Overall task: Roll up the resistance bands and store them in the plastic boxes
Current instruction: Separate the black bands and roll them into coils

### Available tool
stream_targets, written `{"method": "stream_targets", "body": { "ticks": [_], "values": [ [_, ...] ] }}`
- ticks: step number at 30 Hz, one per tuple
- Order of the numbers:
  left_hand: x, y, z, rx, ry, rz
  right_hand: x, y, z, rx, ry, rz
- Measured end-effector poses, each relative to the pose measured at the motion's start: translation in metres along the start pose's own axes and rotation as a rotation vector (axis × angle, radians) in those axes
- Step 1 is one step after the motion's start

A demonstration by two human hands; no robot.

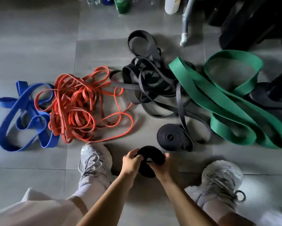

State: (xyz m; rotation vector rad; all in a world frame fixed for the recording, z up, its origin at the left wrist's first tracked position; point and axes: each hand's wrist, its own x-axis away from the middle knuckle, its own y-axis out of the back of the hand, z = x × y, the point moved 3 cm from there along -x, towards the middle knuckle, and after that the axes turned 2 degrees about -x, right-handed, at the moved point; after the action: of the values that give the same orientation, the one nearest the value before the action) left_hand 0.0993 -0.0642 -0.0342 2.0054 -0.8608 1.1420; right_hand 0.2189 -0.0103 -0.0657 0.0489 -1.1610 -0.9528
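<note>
Grey tile floor (39,38): left hand (130,163) and right hand (161,167) both gripped a black band roll (150,152), near side of the coiled grey roll (169,137); orange tangle (75,103) left of it, green band (226,103) right

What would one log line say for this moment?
step: rolling black band | left hand: grips it | right hand: grips it | second roll: on floor | loose: blue band, orange bands, black tangle, green band
</note>
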Motion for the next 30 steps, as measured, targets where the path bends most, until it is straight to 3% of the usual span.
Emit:
{"method": "stream_targets", "body": {
  "ticks": [3,7,12,14,16,22,24,27,30],
  "values": [
    [-0.017,-0.001,-0.001,0.14,0.122,0.064,-0.018,-0.016,-0.011,-0.043,-0.017,-0.082],
    [-0.035,-0.002,0.002,0.155,0.147,0.058,-0.034,-0.013,-0.015,-0.084,0.0,-0.171],
    [-0.042,0.001,-0.013,-0.189,0.035,0.045,-0.055,0.022,0.001,-0.003,0.042,-0.183],
    [-0.053,0.002,-0.031,-0.418,-0.094,0.028,-0.06,0.043,0.016,0.225,0.056,-0.212],
    [-0.06,0.002,-0.059,-0.455,-0.207,-0.017,-0.063,0.058,0.036,0.402,0.125,-0.223],
    [-0.079,-0.003,-0.142,0.0,-0.254,-0.173,-0.089,0.06,0.118,0.326,0.37,-0.231],
    [-0.085,-0.005,-0.151,0.12,-0.169,-0.15,-0.106,0.055,0.136,0.333,0.417,-0.111],
    [-0.086,-0.005,-0.158,0.246,-0.095,-0.04,-0.127,0.043,0.149,0.487,0.331,0.147],
    [-0.074,0.001,-0.173,0.266,-0.169,0.014,-0.12,0.054,0.163,0.484,0.451,0.021]
  ]
}}
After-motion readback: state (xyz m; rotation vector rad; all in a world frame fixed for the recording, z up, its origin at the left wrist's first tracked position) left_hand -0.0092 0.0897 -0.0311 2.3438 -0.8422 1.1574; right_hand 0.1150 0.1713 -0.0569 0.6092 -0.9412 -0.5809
